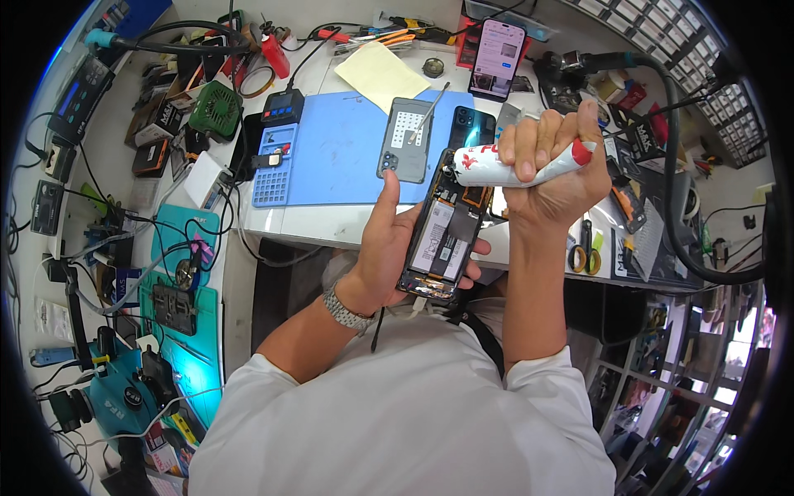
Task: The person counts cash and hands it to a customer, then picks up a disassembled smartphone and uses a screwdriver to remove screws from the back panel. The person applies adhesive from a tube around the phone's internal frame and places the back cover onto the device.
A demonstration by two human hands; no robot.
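My left hand (382,248) is wrapped round an opened smartphone (442,236), its back off so the battery and inner parts show. The phone tilts up to the right, over the front edge of the bench. A white tube with red markings (488,168) is clenched in my right hand (552,161). Its dark left end is at the phone's top edge; whether the two touch I cannot tell. Just beyond the phone lies a grey phone back cover (405,136) with tweezers (430,112) across it. A white cable plug (419,306) is by the phone's lower end.
Under the cover is a blue work mat (331,157). A yellow cloth (376,74), a lit phone on a stand (496,62) and a dark phone (473,128) are near it. Scissors (585,248) lie right; a green fan (215,110) and a teal microscope (120,397) stand left.
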